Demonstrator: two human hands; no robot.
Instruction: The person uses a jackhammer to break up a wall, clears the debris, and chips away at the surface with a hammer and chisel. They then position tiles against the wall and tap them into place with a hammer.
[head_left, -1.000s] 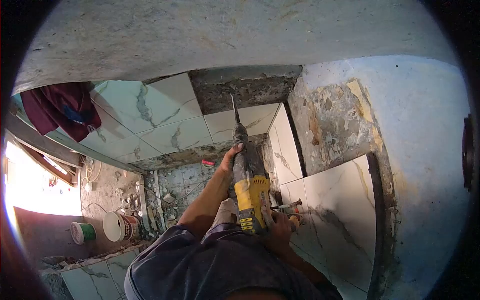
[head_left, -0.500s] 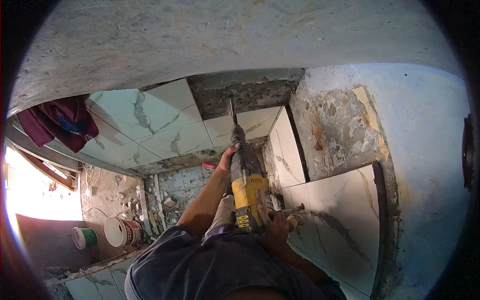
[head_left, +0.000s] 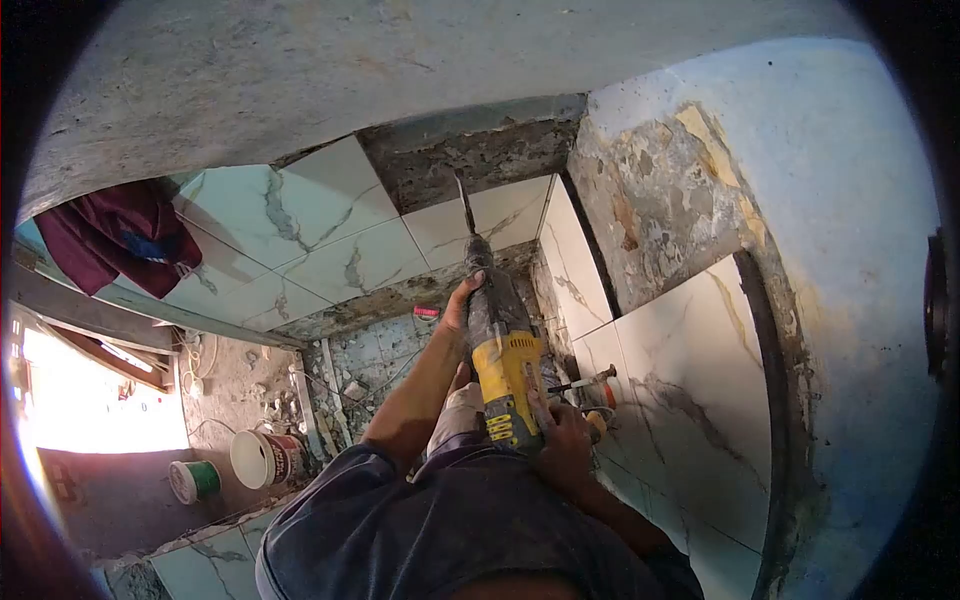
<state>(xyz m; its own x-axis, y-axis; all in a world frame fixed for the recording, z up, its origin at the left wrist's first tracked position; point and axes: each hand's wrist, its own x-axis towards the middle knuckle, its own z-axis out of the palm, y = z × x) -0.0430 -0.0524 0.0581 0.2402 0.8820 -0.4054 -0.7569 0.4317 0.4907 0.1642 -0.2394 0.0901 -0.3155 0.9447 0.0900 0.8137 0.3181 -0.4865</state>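
A yellow and dark grey power hammer (head_left: 505, 355) is held in both hands, its chisel bit (head_left: 465, 205) pointing at the rough bare strip of wall (head_left: 470, 160) above the marbled wall tiles (head_left: 480, 220). My left hand (head_left: 463, 300) is closed around the tool's front, just behind the chuck. At the rear, my right hand (head_left: 567, 440) is wrapped round the handle. The bit's tip is at or near the strip's surface; contact cannot be made out. Beside the right hand, a faucet (head_left: 598, 376) stands out from the tiled side wall (head_left: 690, 390).
A maroon cloth (head_left: 120, 240) hangs over the ledge at left. Two buckets, a white one (head_left: 255, 460) and a green and white one (head_left: 195, 482), lie at lower left. Rubble (head_left: 350, 390) covers the floor, with a red item (head_left: 426, 313) by the wall.
The view has shifted and tilted slightly. The hammer, still in both hands, has turned a little, its rear end now further right.
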